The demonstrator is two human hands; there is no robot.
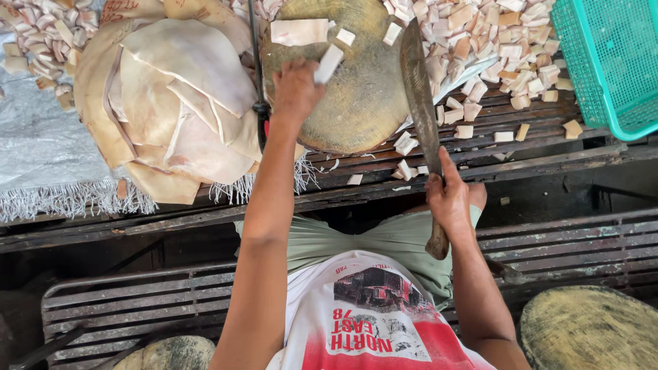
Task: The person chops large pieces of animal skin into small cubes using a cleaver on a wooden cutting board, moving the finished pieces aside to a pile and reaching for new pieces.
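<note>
The right hand (449, 199) grips a long cleaver (419, 89), blade resting on the round chopping block (356, 89). The left hand (296, 89) pinches a pale strip (329, 63) on the block. Fingers are best kept clear of the blade. Beyond lie cut pieces (493, 48), stacked sheets (171, 103), and a green basket (610, 62) crowding the right edge.

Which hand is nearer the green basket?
Right. The right hand grips the knife handle below and left of the green basket; the left hand is farther left on the chopping block.
</note>
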